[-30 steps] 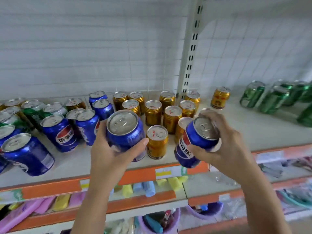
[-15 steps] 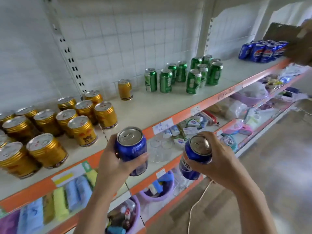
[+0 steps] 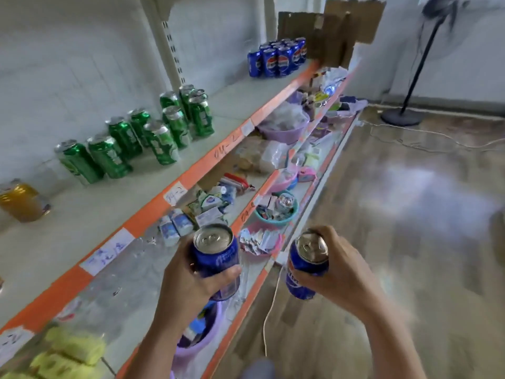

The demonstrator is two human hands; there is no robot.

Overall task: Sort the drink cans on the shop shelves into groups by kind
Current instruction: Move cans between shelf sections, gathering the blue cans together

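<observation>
My left hand (image 3: 188, 280) is wrapped around a blue can (image 3: 216, 258), upright. My right hand (image 3: 336, 272) is wrapped around a second blue can (image 3: 306, 269), tilted. Both are off the shelf (image 3: 153, 212). Green cans (image 3: 153, 135) stand well up-left of my hands; the blue group (image 3: 277, 57) is far ahead; a gold can (image 3: 20, 201) sits far left.

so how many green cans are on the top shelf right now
8 visible, all standing on the top shelf: two at the left, two behind the middle, one in front, three at the right. More may hide behind.
</observation>
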